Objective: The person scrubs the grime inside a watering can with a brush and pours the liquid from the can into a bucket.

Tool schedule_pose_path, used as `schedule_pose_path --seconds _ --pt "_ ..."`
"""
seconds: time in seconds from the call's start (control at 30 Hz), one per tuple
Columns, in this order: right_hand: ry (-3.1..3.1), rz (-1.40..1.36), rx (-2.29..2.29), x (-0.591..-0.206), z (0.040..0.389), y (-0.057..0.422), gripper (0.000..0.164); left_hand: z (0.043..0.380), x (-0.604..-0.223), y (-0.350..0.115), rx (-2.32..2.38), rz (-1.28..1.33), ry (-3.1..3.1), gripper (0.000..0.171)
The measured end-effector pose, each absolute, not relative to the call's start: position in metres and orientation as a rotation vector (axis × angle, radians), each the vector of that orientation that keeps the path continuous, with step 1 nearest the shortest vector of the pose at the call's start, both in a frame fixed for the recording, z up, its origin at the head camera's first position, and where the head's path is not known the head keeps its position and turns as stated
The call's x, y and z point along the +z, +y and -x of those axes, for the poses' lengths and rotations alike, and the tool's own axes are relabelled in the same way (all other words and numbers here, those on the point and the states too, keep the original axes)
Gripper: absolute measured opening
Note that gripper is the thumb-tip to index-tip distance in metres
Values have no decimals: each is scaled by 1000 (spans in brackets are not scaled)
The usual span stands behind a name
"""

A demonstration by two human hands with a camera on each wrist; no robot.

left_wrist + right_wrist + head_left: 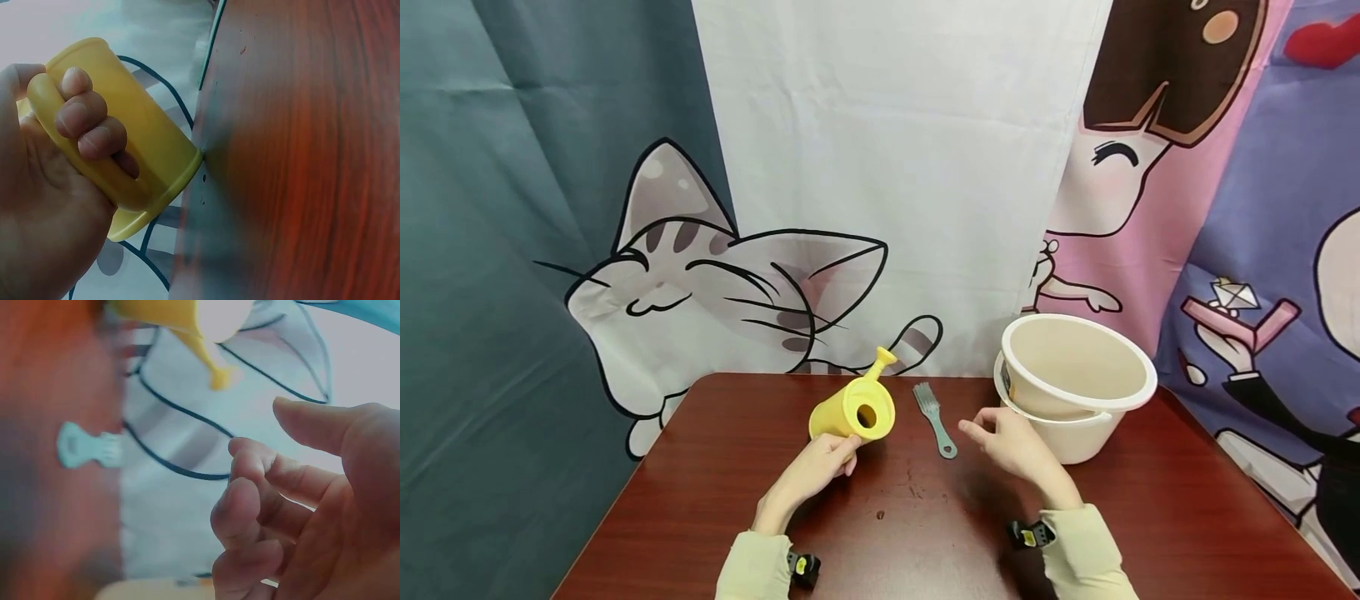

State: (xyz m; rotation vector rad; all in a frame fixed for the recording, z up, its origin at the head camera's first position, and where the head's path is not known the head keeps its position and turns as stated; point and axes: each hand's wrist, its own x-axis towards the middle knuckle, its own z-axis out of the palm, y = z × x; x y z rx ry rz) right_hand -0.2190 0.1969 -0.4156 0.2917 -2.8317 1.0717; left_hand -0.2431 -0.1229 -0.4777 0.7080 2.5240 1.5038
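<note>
My left hand [822, 465] grips the handle of a yellow watering can [831, 414], with fingers curled through the handle [59, 128]. The can is tilted, its round opening facing me and its spout [880, 362] pointing up and away. In the left wrist view, the can's lower rim [199, 161] overlaps the table's edge. My right hand [1011, 442] hovers over the table with fingers loosely bent and nothing between thumb and fingertips. Just left of it lies a small grey-green fork [932, 412], tines toward the back; it shows blurred in the right wrist view [87, 447].
Two cream plastic basins stand at the table's back right: the upper basin [1078, 367] sits tilted inside the lower basin [1067, 437], close beyond my right hand. A printed cloth [895, 167] hangs behind the brown table [685, 500]. Small dark marks [881, 515] show on the tabletop.
</note>
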Motion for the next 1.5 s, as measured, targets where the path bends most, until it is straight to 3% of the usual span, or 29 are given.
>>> schedule_pose_path --seconds 0.4,0.73,1.03,1.5 --pt "-2682 -194 1066 -361 192 239 30 244 -482 -127 1610 -662 2481 54" --pt "-2598 -121 938 -335 184 289 38 233 -469 -129 1701 -631 2451 55" --pt "-2543 91 839 -323 192 333 43 226 -461 -136 1818 -596 2343 52" --pt "-2551 378 959 -339 234 389 48 226 -460 -139 1815 -556 2384 54"
